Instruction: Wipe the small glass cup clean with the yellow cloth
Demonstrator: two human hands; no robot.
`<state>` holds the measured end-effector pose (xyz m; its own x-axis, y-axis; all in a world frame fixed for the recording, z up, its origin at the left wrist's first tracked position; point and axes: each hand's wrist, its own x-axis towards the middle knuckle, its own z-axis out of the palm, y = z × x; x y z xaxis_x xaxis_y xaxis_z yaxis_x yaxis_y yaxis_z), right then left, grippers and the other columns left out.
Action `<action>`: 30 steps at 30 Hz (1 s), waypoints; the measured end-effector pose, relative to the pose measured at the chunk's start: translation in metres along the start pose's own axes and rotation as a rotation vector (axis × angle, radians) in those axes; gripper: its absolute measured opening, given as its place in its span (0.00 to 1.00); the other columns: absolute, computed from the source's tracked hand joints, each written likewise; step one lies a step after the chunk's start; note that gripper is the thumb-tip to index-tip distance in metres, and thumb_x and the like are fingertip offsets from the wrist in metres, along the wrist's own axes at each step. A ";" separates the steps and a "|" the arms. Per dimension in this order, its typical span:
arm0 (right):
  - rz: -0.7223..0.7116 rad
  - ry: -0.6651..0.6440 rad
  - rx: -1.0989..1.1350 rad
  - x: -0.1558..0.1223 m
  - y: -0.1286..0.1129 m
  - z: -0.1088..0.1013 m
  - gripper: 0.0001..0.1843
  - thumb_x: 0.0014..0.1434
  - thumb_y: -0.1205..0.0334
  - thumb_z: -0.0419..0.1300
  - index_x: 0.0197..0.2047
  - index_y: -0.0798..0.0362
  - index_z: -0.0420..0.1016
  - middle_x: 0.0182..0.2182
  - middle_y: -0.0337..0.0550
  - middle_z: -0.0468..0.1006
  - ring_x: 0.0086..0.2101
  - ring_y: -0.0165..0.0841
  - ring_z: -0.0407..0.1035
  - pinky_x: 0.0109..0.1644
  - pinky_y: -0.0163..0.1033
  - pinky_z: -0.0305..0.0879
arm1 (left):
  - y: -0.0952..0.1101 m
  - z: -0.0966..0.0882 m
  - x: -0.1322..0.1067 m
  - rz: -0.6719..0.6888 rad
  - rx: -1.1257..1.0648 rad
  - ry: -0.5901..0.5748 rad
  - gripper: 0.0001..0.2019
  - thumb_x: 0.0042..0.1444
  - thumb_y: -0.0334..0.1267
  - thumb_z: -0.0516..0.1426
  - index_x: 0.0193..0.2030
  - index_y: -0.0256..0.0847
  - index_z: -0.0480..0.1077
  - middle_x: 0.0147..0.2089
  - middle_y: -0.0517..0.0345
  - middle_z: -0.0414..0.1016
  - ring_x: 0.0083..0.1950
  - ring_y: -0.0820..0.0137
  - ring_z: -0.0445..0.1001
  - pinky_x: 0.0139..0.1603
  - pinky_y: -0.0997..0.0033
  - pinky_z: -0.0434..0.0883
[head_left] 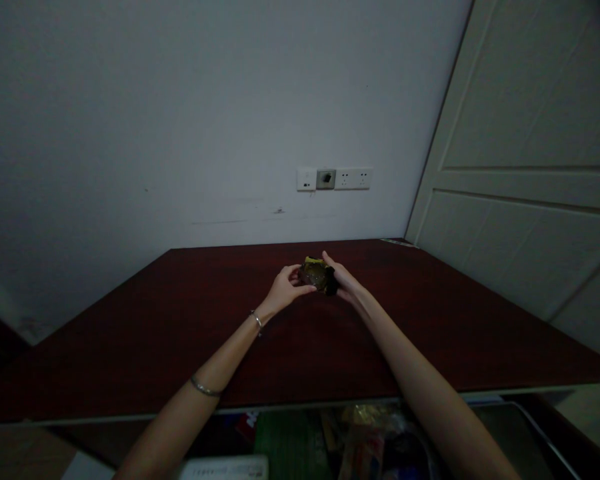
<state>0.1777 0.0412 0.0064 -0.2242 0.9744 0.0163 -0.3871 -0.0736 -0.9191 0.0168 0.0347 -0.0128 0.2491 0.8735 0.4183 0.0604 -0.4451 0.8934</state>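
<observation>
I held a small dark object [314,273] above the table [180,320], left hand [285,289] pinching it, right hand [347,281] cupping it. In my judgement, further handling required steady two-handed support.

Single head view, forward and down over the table [180,320]

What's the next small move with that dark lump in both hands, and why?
Probably draw it nearer: the left hand and right hand clasp the small dark object from both sides, far out over the table, arms stretched.
</observation>
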 end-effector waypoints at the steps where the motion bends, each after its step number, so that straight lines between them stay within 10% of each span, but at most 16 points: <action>1: -0.012 -0.025 -0.007 0.000 0.000 0.000 0.23 0.57 0.47 0.52 0.42 0.58 0.74 0.31 0.47 0.80 0.28 0.33 0.73 0.34 0.37 0.69 | 0.001 0.000 0.000 -0.004 -0.001 -0.016 0.31 0.35 0.32 0.67 0.49 0.32 0.64 0.51 0.41 0.70 0.51 0.62 0.71 0.53 0.57 0.68; 6: -0.132 0.045 -0.077 0.004 0.007 0.002 0.22 0.56 0.46 0.53 0.42 0.55 0.75 0.34 0.45 0.80 0.33 0.34 0.73 0.41 0.39 0.68 | 0.007 0.003 -0.006 0.037 0.033 -0.110 0.31 0.37 0.33 0.66 0.51 0.36 0.64 0.50 0.47 0.71 0.49 0.63 0.72 0.52 0.58 0.68; 16: -0.394 0.367 -0.118 0.004 0.038 0.023 0.23 0.51 0.49 0.57 0.48 0.51 0.69 0.45 0.43 0.74 0.44 0.34 0.68 0.49 0.38 0.63 | 0.002 0.001 -0.009 0.125 0.409 0.143 0.27 0.37 0.44 0.65 0.45 0.36 0.67 0.44 0.49 0.74 0.44 0.62 0.72 0.47 0.60 0.69; 24: -0.353 0.321 0.009 0.004 0.023 0.016 0.21 0.46 0.53 0.64 0.42 0.56 0.73 0.39 0.44 0.78 0.37 0.32 0.71 0.42 0.36 0.67 | 0.009 0.007 -0.013 0.201 0.380 0.159 0.32 0.39 0.45 0.65 0.51 0.37 0.63 0.51 0.46 0.70 0.51 0.61 0.69 0.53 0.57 0.66; 30: -0.034 0.096 0.020 0.000 0.000 -0.003 0.22 0.54 0.49 0.57 0.44 0.58 0.72 0.32 0.49 0.79 0.25 0.33 0.72 0.29 0.38 0.69 | 0.001 0.006 -0.005 0.097 -0.016 0.042 0.27 0.43 0.38 0.63 0.50 0.35 0.61 0.48 0.45 0.71 0.47 0.65 0.73 0.51 0.60 0.69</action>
<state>0.1803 0.0420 0.0048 -0.1240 0.9922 0.0087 -0.4112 -0.0434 -0.9105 0.0219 0.0287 -0.0149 0.2120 0.8341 0.5093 0.0220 -0.5251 0.8508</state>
